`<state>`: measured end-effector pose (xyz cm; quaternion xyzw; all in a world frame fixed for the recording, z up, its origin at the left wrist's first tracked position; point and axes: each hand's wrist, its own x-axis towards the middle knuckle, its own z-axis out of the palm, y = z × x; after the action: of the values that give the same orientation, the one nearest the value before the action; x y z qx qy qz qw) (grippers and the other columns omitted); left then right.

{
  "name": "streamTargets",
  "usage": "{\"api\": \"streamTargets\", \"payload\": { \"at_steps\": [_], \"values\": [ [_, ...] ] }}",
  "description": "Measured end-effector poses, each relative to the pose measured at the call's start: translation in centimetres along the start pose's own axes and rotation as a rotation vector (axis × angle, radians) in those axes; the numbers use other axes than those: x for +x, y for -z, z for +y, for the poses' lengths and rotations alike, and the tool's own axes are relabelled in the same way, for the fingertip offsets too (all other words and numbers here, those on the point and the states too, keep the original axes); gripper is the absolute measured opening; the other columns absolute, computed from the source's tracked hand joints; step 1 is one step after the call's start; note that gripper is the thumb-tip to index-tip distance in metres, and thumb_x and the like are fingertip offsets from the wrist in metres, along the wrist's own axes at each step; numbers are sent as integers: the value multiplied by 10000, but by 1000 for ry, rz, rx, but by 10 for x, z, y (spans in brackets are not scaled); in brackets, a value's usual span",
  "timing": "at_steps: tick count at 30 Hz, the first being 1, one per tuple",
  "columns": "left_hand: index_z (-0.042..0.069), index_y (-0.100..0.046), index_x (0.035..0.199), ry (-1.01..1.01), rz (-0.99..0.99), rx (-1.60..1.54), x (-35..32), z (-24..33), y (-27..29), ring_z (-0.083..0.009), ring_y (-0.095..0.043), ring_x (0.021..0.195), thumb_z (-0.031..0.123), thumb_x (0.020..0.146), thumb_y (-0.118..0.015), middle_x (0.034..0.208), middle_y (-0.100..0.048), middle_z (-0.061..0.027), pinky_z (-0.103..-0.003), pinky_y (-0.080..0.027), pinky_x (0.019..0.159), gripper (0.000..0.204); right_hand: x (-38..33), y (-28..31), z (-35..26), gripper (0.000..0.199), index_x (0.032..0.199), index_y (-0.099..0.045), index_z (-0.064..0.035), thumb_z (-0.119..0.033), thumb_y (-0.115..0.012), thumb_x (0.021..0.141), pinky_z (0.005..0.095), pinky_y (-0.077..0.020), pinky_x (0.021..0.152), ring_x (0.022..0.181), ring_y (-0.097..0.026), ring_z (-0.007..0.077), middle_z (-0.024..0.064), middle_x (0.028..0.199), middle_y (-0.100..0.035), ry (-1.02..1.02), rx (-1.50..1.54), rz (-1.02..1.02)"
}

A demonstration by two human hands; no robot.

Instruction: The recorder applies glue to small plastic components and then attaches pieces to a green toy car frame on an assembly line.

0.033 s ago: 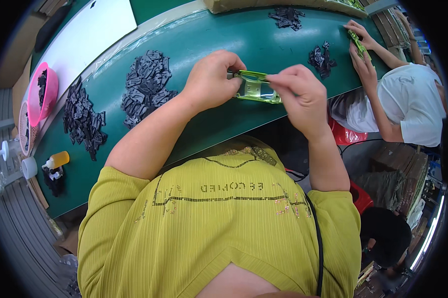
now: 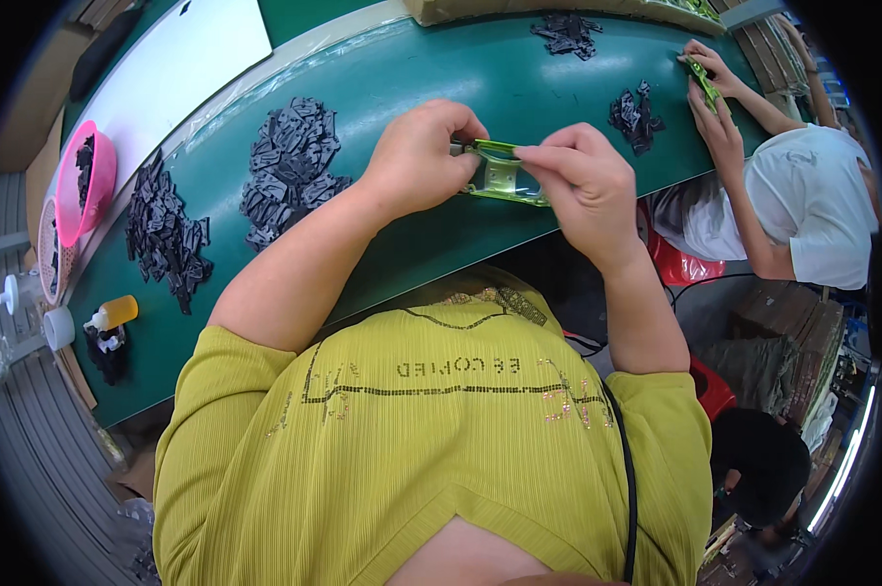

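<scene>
Above the green table, both my hands hold a shiny lime-green plastic frame (image 2: 501,178) with an open middle. My left hand (image 2: 417,156) pinches its left end between thumb and fingers. At the right end, the thumb and fingertips of my right hand (image 2: 592,190) are closed on the far rim; whether a small part is also between them is hidden. Close to my left forearm lies a large heap of small dark-grey plastic pieces (image 2: 290,161). A second heap of dark pieces (image 2: 165,234) sits farther left.
A pink basket (image 2: 103,210) with dark pieces stands at the left edge, near a bottle of amber liquid (image 2: 119,312). Smaller dark piles (image 2: 566,35) lie at the far right. A co-worker's hands (image 2: 712,93) hold a similar green part there. A cardboard box (image 2: 519,10) borders the far side.
My right hand has shifted slightly left along the rim of the green frame. My left hand keeps its grip.
</scene>
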<state>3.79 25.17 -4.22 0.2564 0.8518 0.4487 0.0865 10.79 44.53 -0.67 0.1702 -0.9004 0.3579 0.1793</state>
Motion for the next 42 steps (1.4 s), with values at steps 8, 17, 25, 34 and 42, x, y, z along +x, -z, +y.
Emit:
{"api": "streamTargets", "payload": {
  "at_steps": [8,17,25,34,42],
  "values": [
    [-13,-606,914,90,-95,-224,2,-2,0,-119,-597,616,29,744,-656,808,-642,-82,-263,-487,537,182,2,-21,3,84,821,-646,-66,-55,-659,739,359,-478,609,681,-596,276,82,748,-597,57,-148,-27],
    [-10,-620,901,188,-120,-234,4,1,5,-120,-609,671,33,740,-679,788,-648,-71,-262,-495,575,177,7,-21,4,82,813,-684,-64,-55,-645,742,353,-485,617,689,-606,268,83,748,-610,3,-109,-63],
    [-8,-655,837,206,-102,-283,6,2,6,-172,-634,694,62,696,-706,772,-666,-96,-294,-510,636,165,10,-17,5,89,813,-686,-64,-54,-647,735,352,-485,608,681,-604,267,80,742,-606,14,-118,-80],
    [-12,-649,873,213,-143,-253,6,5,9,-124,-617,689,44,729,-708,785,-660,-73,-266,-505,613,165,7,-23,6,72,800,-680,-71,-59,-653,734,351,-481,600,666,-598,265,71,718,-593,12,-112,-23],
    [-15,-650,868,198,-133,-268,8,0,8,-123,-615,681,45,728,-710,778,-660,-71,-266,-503,609,164,11,-23,8,48,781,-669,-72,-66,-653,737,353,-474,594,671,-593,263,72,708,-582,46,-131,-74]
  ]
}}
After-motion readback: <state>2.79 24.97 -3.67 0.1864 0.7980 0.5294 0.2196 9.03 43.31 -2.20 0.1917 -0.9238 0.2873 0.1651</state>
